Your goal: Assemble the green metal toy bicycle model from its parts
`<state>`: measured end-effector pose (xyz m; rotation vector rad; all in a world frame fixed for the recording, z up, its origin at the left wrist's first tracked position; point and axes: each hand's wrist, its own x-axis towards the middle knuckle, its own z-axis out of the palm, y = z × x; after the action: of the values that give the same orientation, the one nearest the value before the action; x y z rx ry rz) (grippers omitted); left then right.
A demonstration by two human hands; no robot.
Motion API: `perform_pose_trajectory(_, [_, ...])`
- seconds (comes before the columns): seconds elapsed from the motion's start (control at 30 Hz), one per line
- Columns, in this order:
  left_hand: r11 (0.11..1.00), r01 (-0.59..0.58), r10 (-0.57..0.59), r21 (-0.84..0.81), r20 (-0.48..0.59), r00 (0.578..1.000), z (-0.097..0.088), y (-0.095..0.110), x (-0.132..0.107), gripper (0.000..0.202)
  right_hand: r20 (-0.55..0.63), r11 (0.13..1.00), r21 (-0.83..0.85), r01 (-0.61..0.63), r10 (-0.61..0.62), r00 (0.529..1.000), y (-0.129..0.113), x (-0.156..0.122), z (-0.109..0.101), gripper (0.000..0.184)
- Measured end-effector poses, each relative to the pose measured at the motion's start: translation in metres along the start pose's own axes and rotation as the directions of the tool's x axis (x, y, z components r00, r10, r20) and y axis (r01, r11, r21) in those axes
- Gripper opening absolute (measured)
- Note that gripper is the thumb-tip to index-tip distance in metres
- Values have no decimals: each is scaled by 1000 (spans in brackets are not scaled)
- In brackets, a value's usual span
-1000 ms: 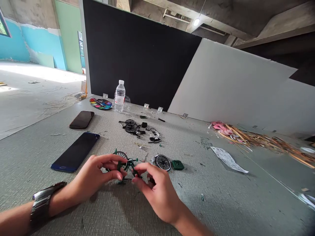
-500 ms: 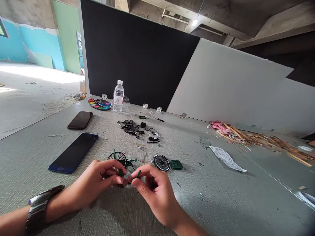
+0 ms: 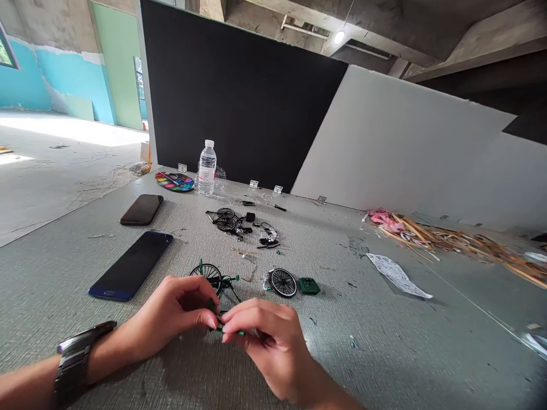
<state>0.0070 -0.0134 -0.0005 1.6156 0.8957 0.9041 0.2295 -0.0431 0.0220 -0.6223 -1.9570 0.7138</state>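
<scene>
My left hand (image 3: 171, 307) is closed, thumb and fingertips pinching a small green model-bicycle part (image 3: 219, 328). My right hand (image 3: 273, 339) meets it there, its fingers pinched on the same green piece, whose thin end shows below the fingertips. Most of the part is hidden by my fingers. Just beyond the left hand lies a green model bicycle frame (image 3: 229, 279) with a black spoked wheel (image 3: 209, 271). Past the right hand are a loose wheel with a pale rim (image 3: 284, 283) and a small green box-shaped piece (image 3: 308, 286).
Farther back lie black model bicycle parts (image 3: 226, 222) and a green-black tool (image 3: 245, 203). Two phones (image 3: 132, 265) rest at left, near a paint palette (image 3: 175, 182) and a water bottle (image 3: 207, 171). At right are a printed sheet (image 3: 397, 274) and wood strips (image 3: 427, 236).
My right hand has turned so its fingers point more to the left, and the green piece has tipped from slanting upward to lying nearly flat. Both hands stay together.
</scene>
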Motion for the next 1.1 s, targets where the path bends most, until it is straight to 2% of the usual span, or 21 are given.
perform_pose_trajectory(0.1, [999,-38,38,16,-6,999,0,2,-1,24,52,990,-105,89,-84,995,-3,-1,-2,25])
perform_pose_trajectory(0.27, [998,-64,64,23,10,998,-1,4,-2,24,74,938,-337,87,-66,995,-3,-6,-3,24])
perform_pose_trajectory(0.43, [992,-14,27,-124,103,994,2,2,-2,32,-14,957,-287,42,-48,999,1,-6,0,19])
perform_pose_trajectory(0.5, [991,-11,27,-131,123,992,3,3,-2,33,-41,964,-265,28,-40,998,2,-6,1,18])
perform_pose_trajectory(0.6, [999,-46,48,-14,130,990,4,6,-3,28,-65,966,-258,32,-50,997,3,-6,2,17])
perform_pose_trajectory(0.8, [985,-70,54,157,106,993,0,6,-5,32,-67,952,-303,43,-66,996,2,-6,2,16])
perform_pose_trajectory(0.97, [1000,1,-2,13,81,997,1,1,-6,56,-104,966,-258,-1,-27,994,4,-7,3,15])
perform_pose_trajectory(1.1, [996,-32,38,-83,73,997,4,2,-6,37,-110,974,-226,-17,-8,994,5,-7,4,16])
